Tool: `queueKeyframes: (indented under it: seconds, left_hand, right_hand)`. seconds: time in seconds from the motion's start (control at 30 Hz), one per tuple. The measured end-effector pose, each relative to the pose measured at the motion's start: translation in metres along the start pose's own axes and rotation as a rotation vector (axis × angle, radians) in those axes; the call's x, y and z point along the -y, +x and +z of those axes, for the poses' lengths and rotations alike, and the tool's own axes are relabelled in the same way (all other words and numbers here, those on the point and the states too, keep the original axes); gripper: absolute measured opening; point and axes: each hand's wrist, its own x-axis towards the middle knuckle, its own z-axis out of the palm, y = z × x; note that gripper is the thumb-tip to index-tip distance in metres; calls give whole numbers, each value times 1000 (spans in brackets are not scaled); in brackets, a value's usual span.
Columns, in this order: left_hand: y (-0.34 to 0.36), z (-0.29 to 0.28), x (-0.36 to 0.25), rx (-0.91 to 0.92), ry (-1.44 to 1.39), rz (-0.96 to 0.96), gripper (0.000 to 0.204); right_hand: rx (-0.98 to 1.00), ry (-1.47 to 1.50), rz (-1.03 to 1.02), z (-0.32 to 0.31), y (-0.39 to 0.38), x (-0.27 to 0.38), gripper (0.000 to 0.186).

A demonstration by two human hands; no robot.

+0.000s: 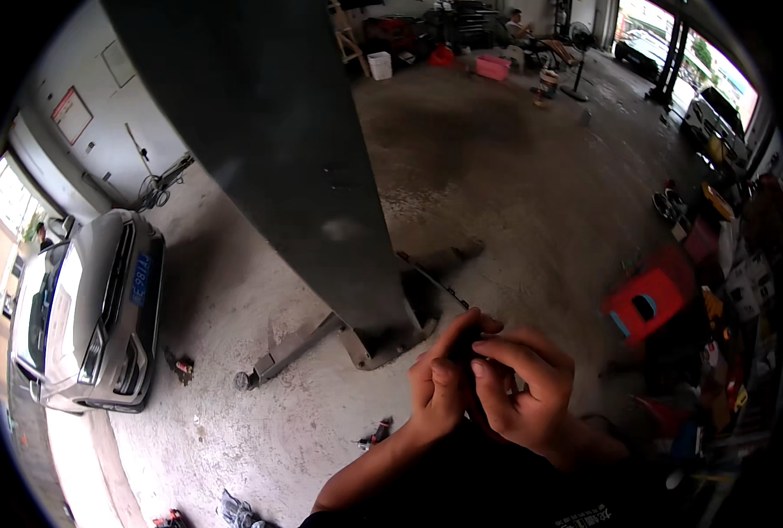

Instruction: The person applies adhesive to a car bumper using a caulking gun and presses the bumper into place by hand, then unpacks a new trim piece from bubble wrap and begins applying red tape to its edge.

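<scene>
My left hand (437, 384) and my right hand (532, 380) are close together in front of my body, at the lower middle. The fingers of both are curled around a small dark object (469, 348). Most of it is hidden by my fingers, and its kind cannot be made out. Behind my hands stands the base of a wide dark grey lift post (321, 202). A red and black power drill (377, 433) lies on the concrete floor, left of my left forearm.
Low lift arms (296, 345) reach out from the post's foot. A silver car (92, 317) is parked at left. To the right are a red plastic stool (664, 286) and cluttered tools. Across the garage stand a white bucket (380, 65), a pink tub (492, 68) and a seated person (518, 25).
</scene>
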Motion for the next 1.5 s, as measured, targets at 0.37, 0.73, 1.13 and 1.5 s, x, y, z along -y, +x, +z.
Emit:
queueKeyframes:
  seconds: [0.37, 0.73, 1.13, 1.5]
  left_hand:
    - [-25, -13, -6, -12, -143, -54, 49]
    - [-33, -11, -6, 12, -275, -172, 43]
    - [-36, -8, -3, 32, -276, -183, 42]
    - [-38, -2, -3, 82, -243, -158, 43]
  right_hand:
    - [98, 51, 258, 17, -55, 13, 22]
    - [117, 15, 174, 10, -52, 13, 19]
    - [190, 99, 214, -1, -45, 9, 17]
    - [206, 261, 283, -8, -51, 2, 15]
